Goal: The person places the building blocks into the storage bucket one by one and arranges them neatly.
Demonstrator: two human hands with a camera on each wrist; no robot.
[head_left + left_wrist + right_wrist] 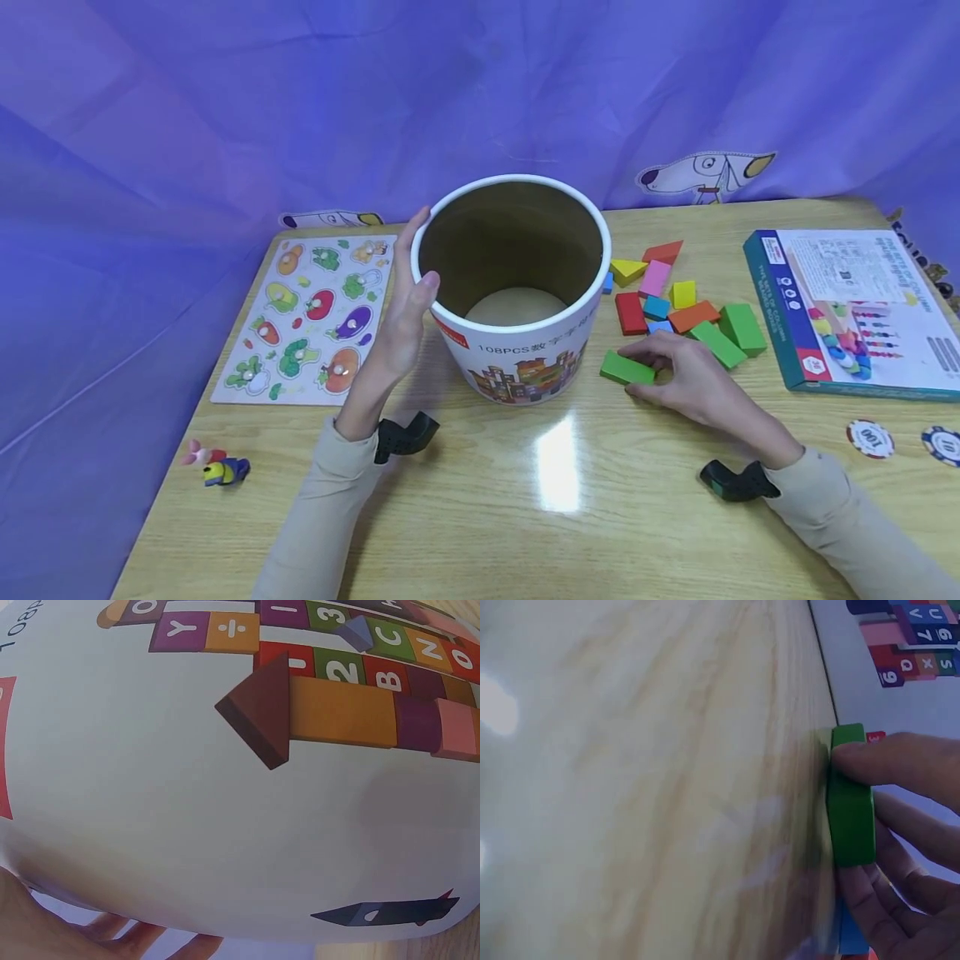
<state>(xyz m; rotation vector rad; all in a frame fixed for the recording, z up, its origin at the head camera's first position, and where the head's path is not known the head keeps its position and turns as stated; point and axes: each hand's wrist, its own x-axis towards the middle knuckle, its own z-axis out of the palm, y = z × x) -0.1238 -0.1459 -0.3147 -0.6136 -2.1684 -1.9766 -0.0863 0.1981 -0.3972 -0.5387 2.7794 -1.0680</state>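
Note:
A white round bucket [517, 358] with a printed block picture stands upright at the table's middle, its inside bare as far as visible. My left hand [401, 325] holds its left side, thumb at the rim and fingers along the outer wall. In the left wrist view, the fingers [142, 939] reach behind the bucket's wall. To the right of the bucket, my right hand [693, 379] pinches a green rectangular block [627, 368] between thumb and fingers. The right wrist view shows this green block [851, 802] close to the tabletop.
Several coloured blocks [632, 313] lie loosely behind the right hand. A vegetable puzzle board [255, 333] lies left, with small figures [225, 472] before it. At right are a flat box [795, 350] and two round chips, one marked 100 [870, 438].

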